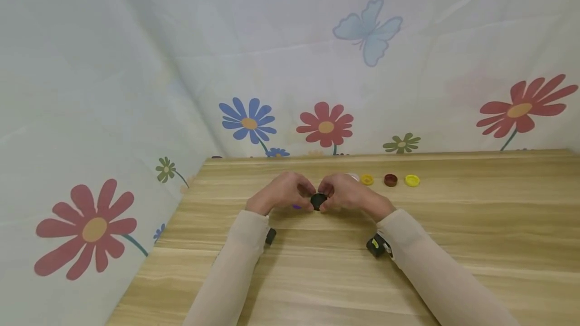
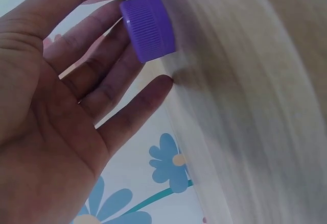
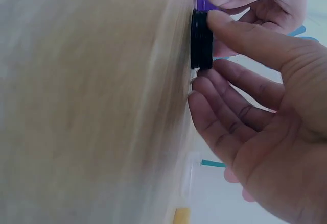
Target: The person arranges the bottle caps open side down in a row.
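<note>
A wood-grained tabletop (image 1: 498, 225) is bounded at the back and left by creased, pale fabric (image 1: 272, 24), on which red, blue and green flowers (image 1: 325, 127) and a light-blue butterfly (image 1: 369, 31) above them are printed

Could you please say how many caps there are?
6: black cap at the right hand, purple cap beside it; in a row farther right, white cap, orange cap, dark red cap, yellow cap. Others may be hidden.
</note>
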`<state>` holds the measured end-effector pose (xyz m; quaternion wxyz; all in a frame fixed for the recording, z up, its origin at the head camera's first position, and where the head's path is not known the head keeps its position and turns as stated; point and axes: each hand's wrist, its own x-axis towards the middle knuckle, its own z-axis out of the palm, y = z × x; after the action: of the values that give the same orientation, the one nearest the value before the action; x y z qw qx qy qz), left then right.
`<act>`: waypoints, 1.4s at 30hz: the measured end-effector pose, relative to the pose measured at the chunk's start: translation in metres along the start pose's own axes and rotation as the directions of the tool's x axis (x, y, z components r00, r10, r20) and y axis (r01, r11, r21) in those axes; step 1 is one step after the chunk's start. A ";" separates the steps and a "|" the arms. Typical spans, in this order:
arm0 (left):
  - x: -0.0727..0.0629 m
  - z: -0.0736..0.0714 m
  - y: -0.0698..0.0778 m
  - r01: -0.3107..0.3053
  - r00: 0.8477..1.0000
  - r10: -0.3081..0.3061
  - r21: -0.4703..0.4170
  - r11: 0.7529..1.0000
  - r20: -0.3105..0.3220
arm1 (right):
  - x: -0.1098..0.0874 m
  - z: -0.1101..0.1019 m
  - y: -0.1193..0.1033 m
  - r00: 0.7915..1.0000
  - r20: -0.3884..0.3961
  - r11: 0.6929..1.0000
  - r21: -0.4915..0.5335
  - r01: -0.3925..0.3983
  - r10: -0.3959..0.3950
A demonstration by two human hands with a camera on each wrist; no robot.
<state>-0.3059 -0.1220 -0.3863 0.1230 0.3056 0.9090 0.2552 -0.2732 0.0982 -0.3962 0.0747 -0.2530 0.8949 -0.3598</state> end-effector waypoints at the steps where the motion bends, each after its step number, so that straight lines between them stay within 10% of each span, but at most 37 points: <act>1: 0.000 -0.001 0.001 0.004 1.000 -0.004 -0.008 1.000 0.007 | 0.000 -0.001 -0.001 1.000 -0.010 1.000 -0.006 0.006 -0.007; 12: 0.007 -0.001 0.010 0.002 0.998 -0.011 -0.137 0.991 -0.062 | -0.010 -0.011 0.002 0.989 -0.145 1.000 0.013 0.022 -0.019; 42: 0.042 0.014 0.046 -0.109 0.947 0.059 -0.144 0.984 -0.314 | -0.030 -0.048 0.024 0.946 -0.305 0.992 0.094 -0.083 0.108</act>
<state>-0.3105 -0.0593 -0.3763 -0.0076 0.2896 0.8798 0.3768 -0.2726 0.1577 -0.3789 -0.0392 -0.1464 0.8917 -0.4264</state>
